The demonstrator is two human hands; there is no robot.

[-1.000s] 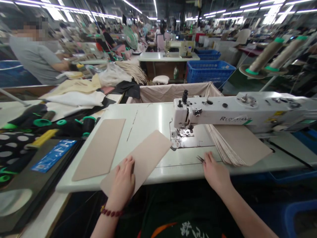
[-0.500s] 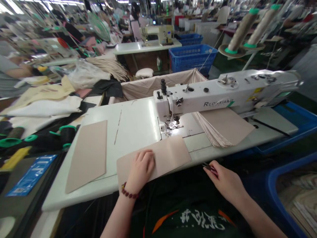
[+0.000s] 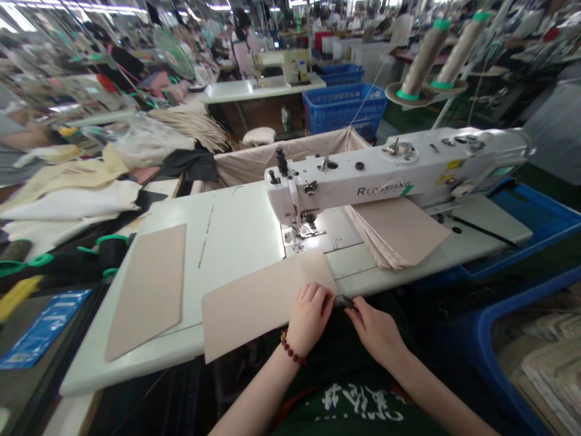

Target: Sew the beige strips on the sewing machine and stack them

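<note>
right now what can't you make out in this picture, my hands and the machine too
All in the head view:
Handle end of the small dark tool: hidden by the fingers of the right hand.
Whether the left hand pinches anything: too small.
Far side of the pile: behind the sewing machine.
What the small screen shows: too small.
Rest of the blue bin: cut off by the right and bottom edges.
</note>
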